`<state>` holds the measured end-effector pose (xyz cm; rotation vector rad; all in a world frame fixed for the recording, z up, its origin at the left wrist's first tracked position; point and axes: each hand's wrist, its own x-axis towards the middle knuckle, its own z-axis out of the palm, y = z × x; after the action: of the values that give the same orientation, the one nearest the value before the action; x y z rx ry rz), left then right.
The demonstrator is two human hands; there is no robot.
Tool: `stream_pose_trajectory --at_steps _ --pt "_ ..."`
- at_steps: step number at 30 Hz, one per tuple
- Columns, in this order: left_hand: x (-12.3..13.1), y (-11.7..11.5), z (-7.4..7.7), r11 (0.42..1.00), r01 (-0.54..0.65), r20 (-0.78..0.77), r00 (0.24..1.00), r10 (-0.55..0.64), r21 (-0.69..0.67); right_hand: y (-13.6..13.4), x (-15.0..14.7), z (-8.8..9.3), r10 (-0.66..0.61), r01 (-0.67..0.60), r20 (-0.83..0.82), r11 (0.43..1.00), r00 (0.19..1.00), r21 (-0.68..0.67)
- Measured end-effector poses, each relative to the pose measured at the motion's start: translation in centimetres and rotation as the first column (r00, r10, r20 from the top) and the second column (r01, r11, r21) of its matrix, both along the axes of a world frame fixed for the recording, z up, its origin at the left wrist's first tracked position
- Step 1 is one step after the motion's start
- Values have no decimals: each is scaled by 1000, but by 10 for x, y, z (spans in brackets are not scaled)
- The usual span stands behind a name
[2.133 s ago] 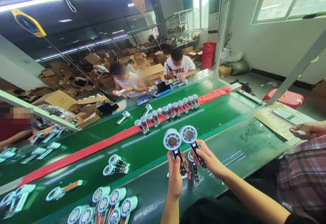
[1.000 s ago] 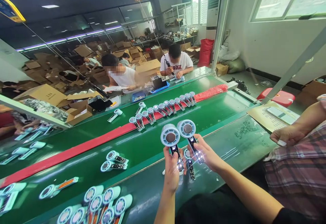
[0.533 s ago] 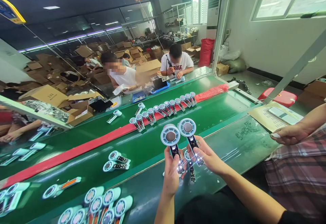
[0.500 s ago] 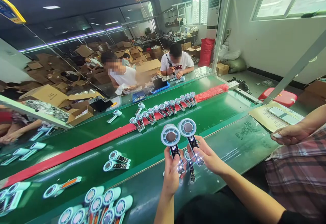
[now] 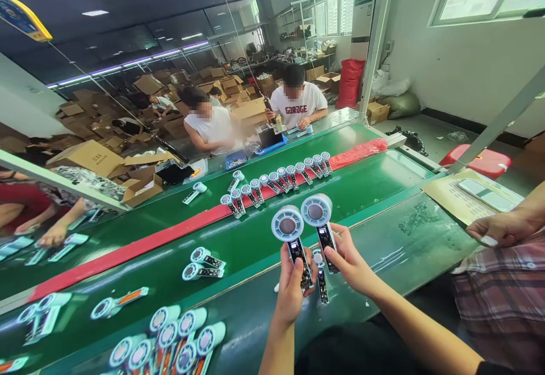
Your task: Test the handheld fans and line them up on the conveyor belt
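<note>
My left hand (image 5: 293, 292) is closed around the handle of a light-blue handheld fan (image 5: 288, 225), its round head up and its circuit board bare. In my right hand (image 5: 348, 257) is a second handheld fan (image 5: 315, 211), held upright beside the first with the heads nearly touching. Small white displays glow on both boards. Behind and below my hands, another fan (image 5: 323, 287) lies on the bench, partly hidden. A heap of fans (image 5: 170, 335), some with orange parts in their handles, lies to the left of my hands.
Ahead runs a green conveyor belt (image 5: 264, 230) with a red strip (image 5: 140, 250) bearing a row of fans (image 5: 276, 180). A co-worker's hand (image 5: 498, 227) is at the right, near a phone (image 5: 485, 195) on paper. Across the belt, a person (image 5: 298, 102) holds a hanging screwdriver (image 5: 267, 103).
Bright lights low on both held boards have gone out; the displays stay lit. Across the belt, the screwdriver has moved left. A person's hand at far left now reaches over fans on the belt.
</note>
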<state>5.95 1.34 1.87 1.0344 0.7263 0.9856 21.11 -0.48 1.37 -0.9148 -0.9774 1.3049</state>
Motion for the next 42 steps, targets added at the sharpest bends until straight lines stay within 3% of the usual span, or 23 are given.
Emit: stream_pose_trajectory --at_steps 7,11,18,25,28,32,35,38,40,42 --pt "6 4 9 998 -27 87 996 31 -51 9 1 7 60 -121 -316 977 947 -177" --pt "15 8 20 988 -79 108 990 94 -134 19 2 14 60 -149 -421 972 905 -182" --pt "23 21 35 976 -123 118 982 146 -181 36 3 26 85 -176 -447 970 890 -166" --pt "19 47 33 956 -190 109 970 218 -224 68 -5 28 114 -200 -388 961 914 -189" --pt "14 65 24 929 -263 96 950 296 -262 92 -10 19 127 -218 -402 958 907 -188" --pt "-11 102 -2 860 -392 74 897 436 -327 140 -23 -4 152 -272 -509 947 847 -171" --pt "-52 142 -27 791 -483 54 841 539 -377 183 -44 -30 167 -345 -560 910 812 -229" --pt "-103 182 -54 678 -608 -21 751 660 -413 226 -75 -63 138 -380 -573 866 808 -327" --pt "-132 207 -72 597 -679 -94 690 718 -426 254 -94 -85 92 -364 -570 848 816 -384" --pt "-152 233 -88 560 -705 -153 671 726 -434 280 -105 -105 33 -315 -552 848 833 -425"
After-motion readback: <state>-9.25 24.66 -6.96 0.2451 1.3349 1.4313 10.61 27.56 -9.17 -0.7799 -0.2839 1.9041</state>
